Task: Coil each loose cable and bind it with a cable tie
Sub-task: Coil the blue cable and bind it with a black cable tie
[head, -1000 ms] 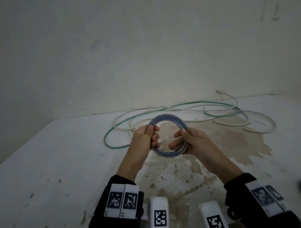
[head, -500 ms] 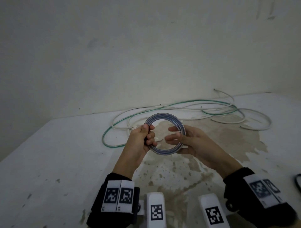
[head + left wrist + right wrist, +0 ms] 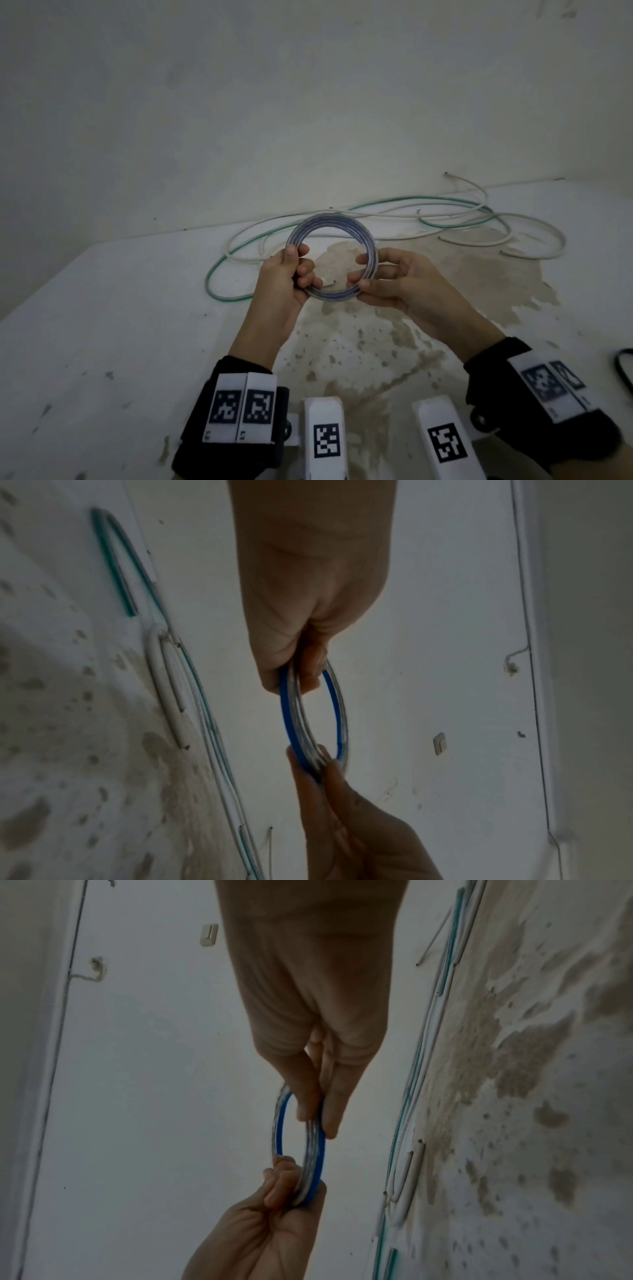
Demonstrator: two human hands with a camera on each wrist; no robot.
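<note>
A white desk (image 3: 102, 325), marked by a large tan stain (image 3: 462, 281) and scattered dark flecks, meets a plain off-white wall (image 3: 274, 102) in dim, even light. Seen from the wrist cameras, a small pale wall switch (image 3: 440, 743) sits on the wall, and a thin line (image 3: 527, 615) runs along it near a corner.

Stained white table (image 3: 102, 342) — pale wall (image 3: 308, 102), wall switch (image 3: 439, 743) — small hook (image 3: 97, 966)
</note>
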